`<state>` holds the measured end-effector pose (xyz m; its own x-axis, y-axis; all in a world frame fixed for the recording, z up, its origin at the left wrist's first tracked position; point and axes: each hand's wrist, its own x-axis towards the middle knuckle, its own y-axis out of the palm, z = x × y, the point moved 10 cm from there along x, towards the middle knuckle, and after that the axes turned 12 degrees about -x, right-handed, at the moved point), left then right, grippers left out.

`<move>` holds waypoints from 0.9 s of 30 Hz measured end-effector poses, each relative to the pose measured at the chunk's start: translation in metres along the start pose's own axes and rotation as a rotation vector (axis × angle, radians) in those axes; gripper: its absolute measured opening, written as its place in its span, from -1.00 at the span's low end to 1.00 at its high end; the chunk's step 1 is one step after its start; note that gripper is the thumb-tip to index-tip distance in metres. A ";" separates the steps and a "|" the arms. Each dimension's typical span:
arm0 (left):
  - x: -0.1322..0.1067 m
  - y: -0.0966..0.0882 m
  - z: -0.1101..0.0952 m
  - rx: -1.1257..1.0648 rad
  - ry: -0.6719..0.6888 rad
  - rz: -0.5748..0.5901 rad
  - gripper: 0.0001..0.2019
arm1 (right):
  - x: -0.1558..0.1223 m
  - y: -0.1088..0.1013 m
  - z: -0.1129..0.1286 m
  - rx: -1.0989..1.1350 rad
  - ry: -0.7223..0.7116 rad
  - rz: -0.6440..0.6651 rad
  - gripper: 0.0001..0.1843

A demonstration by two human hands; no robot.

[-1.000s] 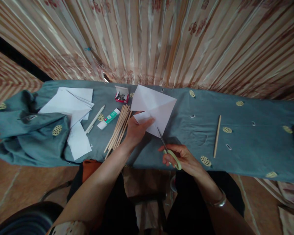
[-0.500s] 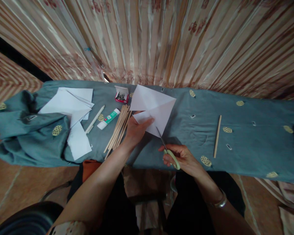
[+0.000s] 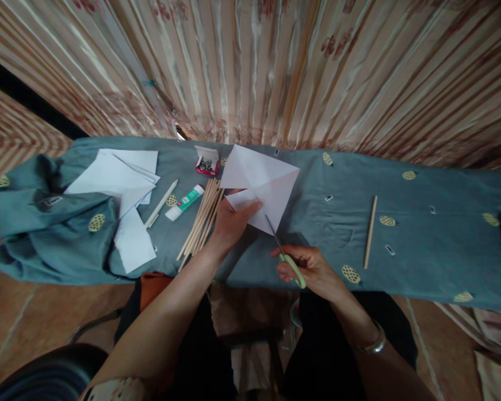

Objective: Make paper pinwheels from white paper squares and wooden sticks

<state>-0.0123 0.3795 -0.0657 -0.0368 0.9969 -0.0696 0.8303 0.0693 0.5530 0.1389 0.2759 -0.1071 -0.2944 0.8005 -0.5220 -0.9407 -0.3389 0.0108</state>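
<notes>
My left hand point(image 3: 232, 220) grips a white sheet of paper point(image 3: 264, 177) by its near left part, thumb on top. The sheet is slit from its left side, and crease lines cross its middle. My right hand point(image 3: 307, 267) is closed round the light green handles of a pair of scissors point(image 3: 293, 269). Their blades lie at the paper's near corner, pointing away from me and a little left. Part of the blades is hidden by the paper, so how far they are spread does not show.
Left of the paper lie a bundle of wooden sticks point(image 3: 200, 223), a glue tube point(image 3: 185, 203), a white pen point(image 3: 162, 203) and more paper sheets point(image 3: 112, 177). Behind the sticks stands a small open box point(image 3: 207, 161) of metal pieces. A single stick point(image 3: 371, 233) rests right on the blue-green cloth point(image 3: 434, 245).
Almost nothing differs. Hands, paper and scissors keep their places, apart from a very slight shift of the whole view.
</notes>
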 end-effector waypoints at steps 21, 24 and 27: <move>-0.002 -0.003 0.002 0.005 -0.017 -0.043 -0.71 | 0.000 -0.002 -0.001 0.025 0.017 -0.029 -0.49; -0.003 -0.006 0.000 -0.009 -0.006 -0.086 -0.70 | 0.000 -0.004 -0.001 0.041 0.021 -0.041 -0.49; -0.004 -0.006 -0.001 -0.019 0.000 -0.096 -0.65 | 0.000 -0.005 -0.001 0.033 0.008 -0.043 -0.49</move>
<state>-0.0184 0.3750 -0.0678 -0.1159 0.9856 -0.1235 0.8124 0.1656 0.5591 0.1434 0.2773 -0.1078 -0.2522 0.8102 -0.5292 -0.9576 -0.2877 0.0159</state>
